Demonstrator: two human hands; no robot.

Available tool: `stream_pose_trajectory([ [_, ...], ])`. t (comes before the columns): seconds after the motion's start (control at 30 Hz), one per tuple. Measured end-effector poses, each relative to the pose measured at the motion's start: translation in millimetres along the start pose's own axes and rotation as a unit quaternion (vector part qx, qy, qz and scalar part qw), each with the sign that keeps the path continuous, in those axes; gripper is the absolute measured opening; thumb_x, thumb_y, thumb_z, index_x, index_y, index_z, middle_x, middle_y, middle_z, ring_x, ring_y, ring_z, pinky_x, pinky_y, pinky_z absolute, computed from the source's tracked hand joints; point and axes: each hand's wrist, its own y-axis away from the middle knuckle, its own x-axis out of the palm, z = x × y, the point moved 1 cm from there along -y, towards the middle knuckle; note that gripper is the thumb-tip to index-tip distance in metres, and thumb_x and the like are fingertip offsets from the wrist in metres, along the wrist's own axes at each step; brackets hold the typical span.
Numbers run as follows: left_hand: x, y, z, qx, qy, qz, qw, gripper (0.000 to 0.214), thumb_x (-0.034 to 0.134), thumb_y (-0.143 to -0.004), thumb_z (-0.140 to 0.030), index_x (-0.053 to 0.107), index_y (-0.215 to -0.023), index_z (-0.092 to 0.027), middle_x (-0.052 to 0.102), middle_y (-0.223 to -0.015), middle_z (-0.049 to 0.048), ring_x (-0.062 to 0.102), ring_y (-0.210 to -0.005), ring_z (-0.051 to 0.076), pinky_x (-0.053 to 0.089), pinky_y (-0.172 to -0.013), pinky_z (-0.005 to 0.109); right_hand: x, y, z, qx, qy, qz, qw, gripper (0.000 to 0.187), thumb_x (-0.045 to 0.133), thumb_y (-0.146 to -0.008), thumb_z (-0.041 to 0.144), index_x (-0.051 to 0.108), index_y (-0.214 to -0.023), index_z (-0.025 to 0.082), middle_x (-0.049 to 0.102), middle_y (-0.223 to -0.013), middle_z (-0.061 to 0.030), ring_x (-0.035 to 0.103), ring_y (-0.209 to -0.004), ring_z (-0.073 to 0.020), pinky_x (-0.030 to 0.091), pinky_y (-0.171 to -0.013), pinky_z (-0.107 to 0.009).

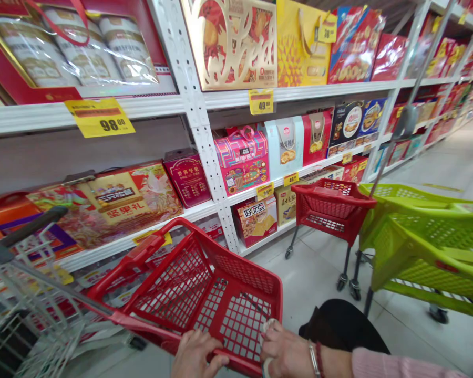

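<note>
- Both hands sit lowest in my view, on the near rim of the red basket (205, 294): my left hand (195, 354) curls its fingers over the edge, gripping it.
- My right hand (284, 352), bangles at the wrist, rests on that same rim with something small and pale pinched in it; what it is, I cannot tell.
- Left of the red basket, a wire trolley (19, 294); beyond it, a shelf of gift boxes (114, 205).
- Right of the basket stand a second red cart (331, 207) and a green cart (429, 247).
- Judgement: steering goes best with both grips level, keeping clear of those carts.
</note>
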Motion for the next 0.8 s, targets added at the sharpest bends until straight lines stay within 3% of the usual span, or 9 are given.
stream_pose_trajectory([
  [0.07,-0.4,0.9,-2.3,-0.011,0.002,0.002,1.0,0.038,0.059,-0.089,-0.071,0.074,-0.096,-0.037,0.077,-0.095,-0.0059,0.067,-0.099,0.021,0.041,-0.097,0.043,10.1,0.7,4.7,0.009,0.022,-0.021,0.999,0.029,0.067,-0.1,0.039,0.06,-0.077,0.023,0.072,-0.1,0.004,0.053,-0.094,-0.0205,0.03,-0.106,-0.045],
  [0.17,-1.6,1.8,-3.4,-0.018,0.0,0.001,1.0,0.032,0.063,-0.089,-0.067,0.074,-0.096,-0.037,0.077,-0.095,-0.0067,0.066,-0.1,0.021,0.04,-0.099,0.043,43.5,5.4,4.1,0.062,0.049,-0.063,0.995,0.021,0.065,-0.1,0.036,0.063,-0.084,0.024,0.069,-0.091,0.0004,0.055,-0.09,-0.0208,0.037,-0.103,-0.043],
  [0.3,-1.7,1.9,-4.0,-0.014,-0.005,-0.005,1.0,0.031,0.065,-0.088,-0.066,0.074,-0.095,-0.037,0.078,-0.096,-0.0075,0.067,-0.099,0.02,0.04,-0.098,0.042,97.7,12.2,0.2,0.18,0.079,-0.136,0.971,0.006,0.069,-0.089,0.027,0.067,-0.09,0.021,0.065,-0.083,-0.0035,0.057,-0.084,-0.0226,0.046,-0.096,-0.043],
  [0.4,0.4,1.0,-5.9,-0.005,-0.012,-0.019,1.0,0.026,0.066,-0.089,-0.062,0.074,-0.094,-0.037,0.078,-0.095,-0.0082,0.068,-0.098,0.019,0.041,-0.097,0.041,119.4,4.8,5.6,0.213,0.127,-0.182,0.952,0.005,0.071,-0.081,0.023,0.067,-0.084,0.021,0.059,-0.076,-0.0033,0.053,-0.078,-0.0231,0.049,-0.086,-0.041],
  [0.57,11.2,-2.3,-15.1,0.014,-0.037,-0.065,0.997,0.018,0.07,-0.09,-0.052,0.073,-0.092,-0.034,0.078,-0.093,-0.0072,0.067,-0.095,0.019,0.04,-0.094,0.039,115.6,-40.2,19.6,0.225,0.218,-0.228,0.922,0.021,0.072,-0.085,0.021,0.06,-0.068,0.021,0.056,-0.076,-0.0041,0.048,-0.077,-0.0221,0.044,-0.079,-0.04],
  [0.67,19.9,-3.8,-20.6,0.03,-0.059,-0.097,0.993,0.012,0.071,-0.091,-0.043,0.072,-0.091,-0.032,0.077,-0.088,-0.0062,0.067,-0.09,0.017,0.04,-0.089,0.037,104.2,-62.0,19.4,0.198,0.228,-0.223,0.927,0.023,0.074,-0.087,0.026,0.061,-0.069,0.021,0.057,-0.077,-0.0043,0.048,-0.078,-0.022,0.042,-0.076,-0.038],
  [0.8,24.4,-1.7,-16.3,0.052,-0.093,-0.142,0.984,0.017,0.068,-0.093,-0.047,0.071,-0.093,-0.03,0.077,-0.087,-0.0052,0.067,-0.086,0.017,0.04,-0.084,0.035,85.7,-49.4,13.3,0.171,0.194,-0.178,0.949,0.019,0.075,-0.086,0.025,0.063,-0.072,0.021,0.065,-0.085,-0.0042,0.052,-0.078,-0.021,0.045,-0.074,-0.036],
])
